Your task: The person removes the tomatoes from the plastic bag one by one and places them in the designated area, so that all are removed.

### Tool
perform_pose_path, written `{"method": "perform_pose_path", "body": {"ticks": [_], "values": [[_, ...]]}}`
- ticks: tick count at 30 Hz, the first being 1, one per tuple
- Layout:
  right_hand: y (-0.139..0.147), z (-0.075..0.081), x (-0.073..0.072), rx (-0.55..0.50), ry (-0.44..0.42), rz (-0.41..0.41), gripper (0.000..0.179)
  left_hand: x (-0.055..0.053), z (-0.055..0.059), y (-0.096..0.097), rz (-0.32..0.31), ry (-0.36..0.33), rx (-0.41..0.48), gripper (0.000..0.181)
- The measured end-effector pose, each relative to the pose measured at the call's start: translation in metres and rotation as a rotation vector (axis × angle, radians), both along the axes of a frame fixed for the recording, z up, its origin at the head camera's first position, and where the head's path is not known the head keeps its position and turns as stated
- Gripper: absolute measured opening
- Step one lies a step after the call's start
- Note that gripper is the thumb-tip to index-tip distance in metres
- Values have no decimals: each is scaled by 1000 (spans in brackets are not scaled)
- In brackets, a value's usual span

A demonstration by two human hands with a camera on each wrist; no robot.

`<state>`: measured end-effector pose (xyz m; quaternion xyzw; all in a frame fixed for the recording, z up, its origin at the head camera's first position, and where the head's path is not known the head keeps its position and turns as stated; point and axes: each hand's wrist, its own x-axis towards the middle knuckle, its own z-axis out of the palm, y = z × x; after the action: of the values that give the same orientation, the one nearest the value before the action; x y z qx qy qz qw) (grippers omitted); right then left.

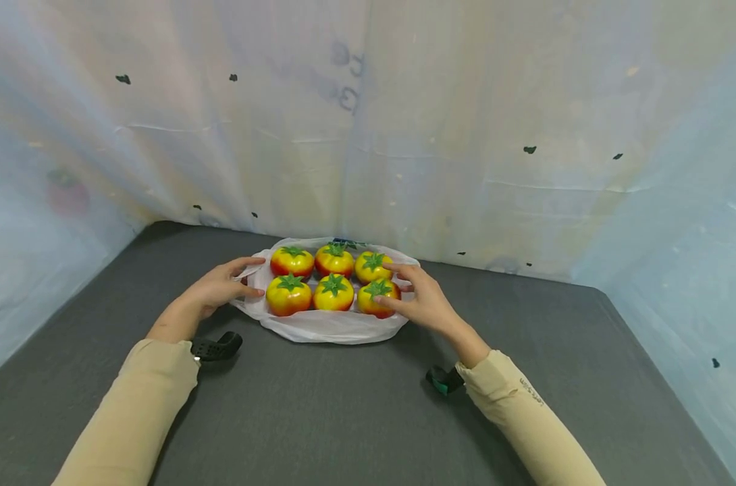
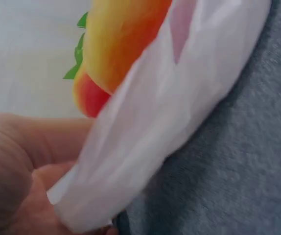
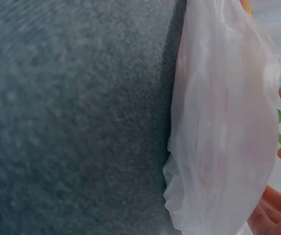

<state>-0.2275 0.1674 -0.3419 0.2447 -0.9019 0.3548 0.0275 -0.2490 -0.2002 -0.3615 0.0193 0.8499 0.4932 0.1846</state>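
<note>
Several glossy yellow-and-red tomatoes (image 1: pixel 334 292) with green star-shaped tops sit in two rows inside a white plastic bag (image 1: pixel 337 331), its mouth spread wide around them. At the bag's left end is my left hand (image 1: pixel 219 287), thumb and index finger apart. The left wrist view shows a strip of the plastic bag (image 2: pixel 145 127) lying across that hand's fingers. My right hand (image 1: pixel 425 300) reaches over the right end with fingers spread, thumb at the front right tomato (image 1: pixel 377 298) and a fingertip by the back right tomato (image 1: pixel 371 266). In the right wrist view the bag (image 3: pixel 223 127) hides part of that hand.
The bag lies on a dark grey table (image 1: pixel 319 412), near its back edge. Pale plastic sheeting (image 1: pixel 404 135) hangs behind the table and on both sides, with small dark patches on it. A black wrist strap (image 1: pixel 217 346) juts out beside the left wrist.
</note>
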Motion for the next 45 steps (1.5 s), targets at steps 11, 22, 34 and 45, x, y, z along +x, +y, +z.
{"method": "perform_pose_path", "body": {"ticks": [11,22,34,45], "values": [[2,-7,6,35,-8,25,65,1,-1,-3,-15,-49,33,82],[7,-15,5,43,26,77,58,-1,0,-3,32,-115,76,81],[7,-8,8,8,8,6,58,2,1,-3,30,-105,86,81],[12,-3,7,-99,-44,-70,57,2,1,-2,27,-107,75,82]]}}
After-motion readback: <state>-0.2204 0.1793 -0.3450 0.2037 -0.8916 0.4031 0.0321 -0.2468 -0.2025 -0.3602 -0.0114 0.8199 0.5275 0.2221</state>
